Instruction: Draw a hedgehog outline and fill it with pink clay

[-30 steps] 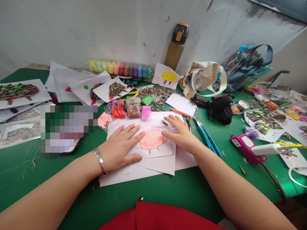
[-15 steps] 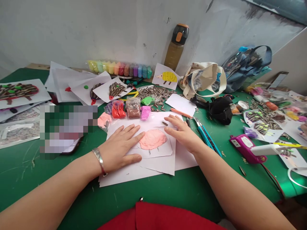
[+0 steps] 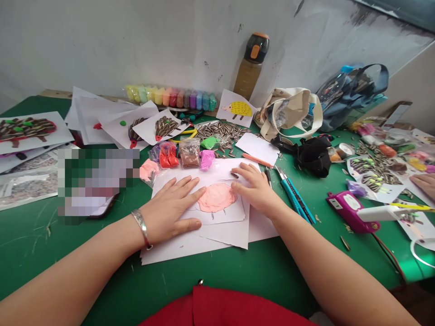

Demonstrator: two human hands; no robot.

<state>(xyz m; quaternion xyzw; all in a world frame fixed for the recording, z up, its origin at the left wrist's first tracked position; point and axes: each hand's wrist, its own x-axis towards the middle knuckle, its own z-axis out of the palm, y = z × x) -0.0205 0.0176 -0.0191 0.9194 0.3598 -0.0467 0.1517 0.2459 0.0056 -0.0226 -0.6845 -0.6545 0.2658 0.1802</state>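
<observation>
A flattened patch of pink modelling clay [image 3: 217,198] fills the body of an animal drawn on a sheet of white paper [image 3: 227,217]. My left hand [image 3: 173,206] lies flat on the paper, fingers spread, its index fingertip at the clay's left edge. On the other side, my right hand [image 3: 254,185] rests with fingers apart, thumb touching the clay's right edge. Close to its fingertips lies a single sunflower seed [image 3: 234,175]. Beyond the hands sit bags of red clay [image 3: 168,155], brown clay [image 3: 189,153] and magenta clay [image 3: 207,160].
A pile of sunflower seeds [image 3: 220,132] lies farther back. Blue cutters [image 3: 294,197] are right of my right hand, near a magenta glue gun [image 3: 351,210]. A phone [image 3: 102,206], partly blurred, is at left. Another person's hand [image 3: 424,184] shows at the right edge.
My right thumb has come down onto the clay's right edge, and the right hand has shifted slightly. My left hand stays put. Another person's hand has come further into view at right.
</observation>
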